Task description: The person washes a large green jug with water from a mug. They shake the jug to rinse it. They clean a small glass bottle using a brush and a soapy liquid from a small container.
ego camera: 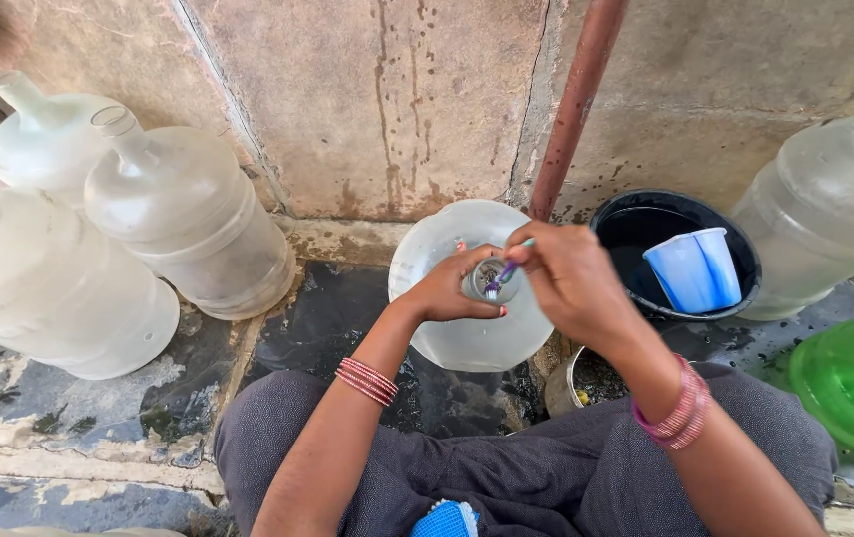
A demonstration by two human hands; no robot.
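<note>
Grey-trousered knees (507, 467) frame an upright clear water jug (472, 328) on wet stone. At its neck (490, 280), the left hand (447, 293) wraps tight while the right hand (566, 278) pinches a thin brush (509, 270) poking into the mouth. Scrubbing inside looks under way; next, a steady neck and deeper strokes.

I count five big clear water jugs (188, 214) (one upright between my knees), one black bucket (735, 239), one blue mug (693, 268), one green tub (850, 383), one rusty pipe (576, 99), one small steel bowl (586, 383).
</note>
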